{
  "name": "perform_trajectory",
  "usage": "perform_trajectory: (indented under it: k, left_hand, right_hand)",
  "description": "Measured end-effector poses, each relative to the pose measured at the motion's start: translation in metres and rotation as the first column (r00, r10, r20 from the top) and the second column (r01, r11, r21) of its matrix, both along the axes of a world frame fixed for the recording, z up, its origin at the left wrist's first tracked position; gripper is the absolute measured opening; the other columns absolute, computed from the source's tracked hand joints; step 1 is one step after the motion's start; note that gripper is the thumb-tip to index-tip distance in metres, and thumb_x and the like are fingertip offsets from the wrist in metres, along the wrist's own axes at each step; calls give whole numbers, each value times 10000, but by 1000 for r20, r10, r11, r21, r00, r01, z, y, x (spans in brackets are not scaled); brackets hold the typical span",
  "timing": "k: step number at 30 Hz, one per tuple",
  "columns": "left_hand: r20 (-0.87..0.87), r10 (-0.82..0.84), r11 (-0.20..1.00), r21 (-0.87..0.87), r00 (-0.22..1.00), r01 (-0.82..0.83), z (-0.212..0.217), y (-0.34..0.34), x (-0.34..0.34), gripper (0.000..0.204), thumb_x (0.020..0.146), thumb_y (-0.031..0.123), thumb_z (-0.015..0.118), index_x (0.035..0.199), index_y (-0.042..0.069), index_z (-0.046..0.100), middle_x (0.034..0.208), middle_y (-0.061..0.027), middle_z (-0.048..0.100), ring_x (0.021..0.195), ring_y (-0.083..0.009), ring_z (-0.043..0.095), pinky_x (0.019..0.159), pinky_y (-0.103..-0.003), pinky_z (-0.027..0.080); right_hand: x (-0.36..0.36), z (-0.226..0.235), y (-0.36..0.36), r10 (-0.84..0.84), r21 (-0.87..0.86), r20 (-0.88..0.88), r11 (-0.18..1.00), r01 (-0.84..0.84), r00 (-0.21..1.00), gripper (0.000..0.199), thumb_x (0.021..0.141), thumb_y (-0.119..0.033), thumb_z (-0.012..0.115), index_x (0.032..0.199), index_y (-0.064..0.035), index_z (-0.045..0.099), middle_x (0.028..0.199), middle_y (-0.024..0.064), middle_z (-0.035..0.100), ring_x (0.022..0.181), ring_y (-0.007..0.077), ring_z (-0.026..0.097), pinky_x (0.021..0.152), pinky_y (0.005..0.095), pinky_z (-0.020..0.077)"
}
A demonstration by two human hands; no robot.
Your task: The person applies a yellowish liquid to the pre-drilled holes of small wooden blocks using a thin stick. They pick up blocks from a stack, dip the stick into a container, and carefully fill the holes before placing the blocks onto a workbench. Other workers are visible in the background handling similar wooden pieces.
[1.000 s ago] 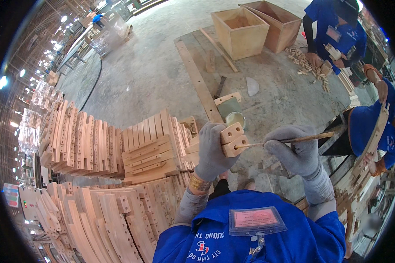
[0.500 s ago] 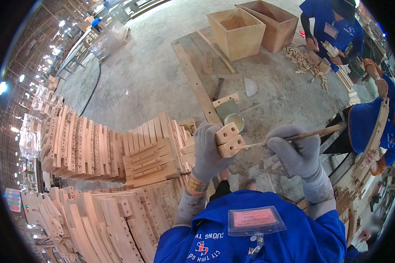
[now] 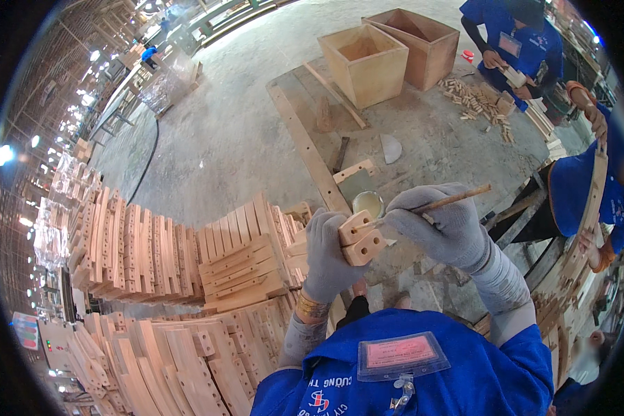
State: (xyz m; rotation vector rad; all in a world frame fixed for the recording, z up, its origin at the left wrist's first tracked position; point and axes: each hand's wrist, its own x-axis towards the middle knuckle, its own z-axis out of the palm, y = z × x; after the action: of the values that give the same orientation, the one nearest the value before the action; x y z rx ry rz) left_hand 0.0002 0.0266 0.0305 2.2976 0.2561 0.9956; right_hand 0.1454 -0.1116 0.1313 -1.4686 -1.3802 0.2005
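Gloved in grey, my left hand (image 3: 328,255) is wrapped round two wooden bars (image 3: 365,251) stacked together, their drilled ends facing right. Each end has dark round holes. My right hand (image 3: 442,227), gloved too, pinches a thin wooden stick (image 3: 462,198) that slants up to the right. The stick's lower tip touches the end of the upper bar, at or in a hole; which of the two I cannot tell. Just beyond the bars stands a round pot (image 3: 369,202) of pale liquid.
Stacks of drilled wooden bars (image 3: 139,243) fill the left, with more (image 3: 180,360) nearer me. Two wooden bins (image 3: 364,66) stand ahead, beside a heap of dowels (image 3: 475,100). A hammer (image 3: 341,154) lies near a long plank (image 3: 305,142). Co-workers handle wood at the right.
My right hand has moved left and up toward the bars. The stick's tip has shifted from the lower bar to the upper one. My left hand keeps its hold.
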Motion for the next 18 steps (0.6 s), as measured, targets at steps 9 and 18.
perform_trajectory:
  k: [9, 18]
  left_hand:
    - [-9, 45, 992, 120, 999, -44, 7, 3, -1, 567, 582, 127, 795, 1038, 54, 466, 960, -124, 510, 885, -303, 506, 790, -394, 407]
    - [61, -23, 1000, -9, 998, 23, 1, 4, -4, 583, 623, 124, 813, 1071, 35, 451, 975, -94, 522, 853, -205, 534, 757, -337, 449]
  right_hand:
    - [-10, 7, -16, -178, -75, -623, 983, 168, 762, 162, 867, -95, 599, 813, 52, 641, 788, 82, 644, 668, 104, 633, 533, 219, 494]
    - [-7, 3, -34, -118, -81, -521, 993, 88, 845, 127, 860, -87, 610, 842, 36, 636, 789, 71, 637, 634, 81, 606, 543, 206, 490]
